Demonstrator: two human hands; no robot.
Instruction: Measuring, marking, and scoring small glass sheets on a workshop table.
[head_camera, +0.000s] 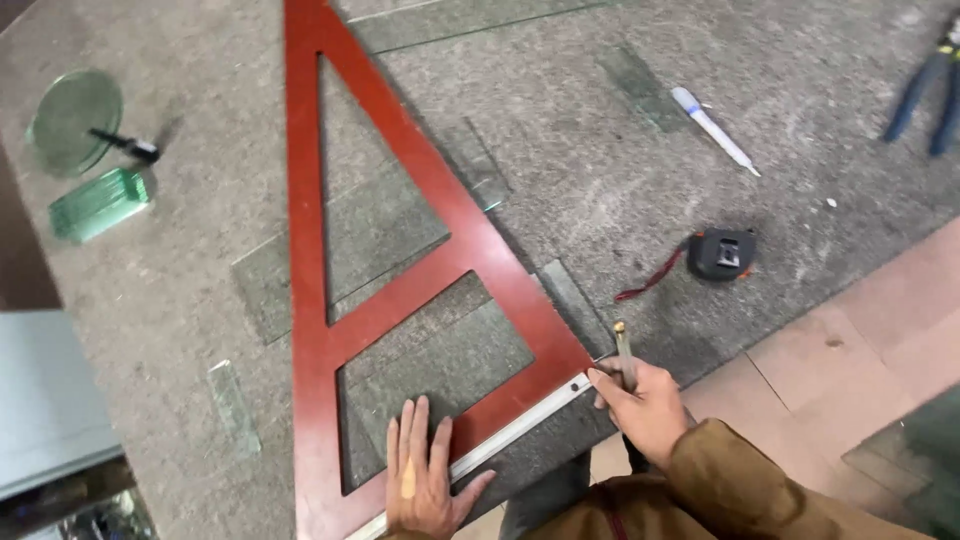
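While the left hand (425, 480) lies flat, fingers spread, on the red triangular square (400, 290), the right hand (640, 400), clenched on what looks like a glass cutter (624, 352), sits at the square's corner by the tabletop's (600, 180) near edge.

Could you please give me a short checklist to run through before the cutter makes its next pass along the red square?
1. Left hand flat on the red triangular square: ok.
2. Right hand gripping the glass cutter: ok.
3. Cutter at the square's corner: ok.
4. Glass sheet lying flat under the square: ok.
5. Cutter wheel touching glass: cannot tell.
6. Tape measure away from the square: ok.
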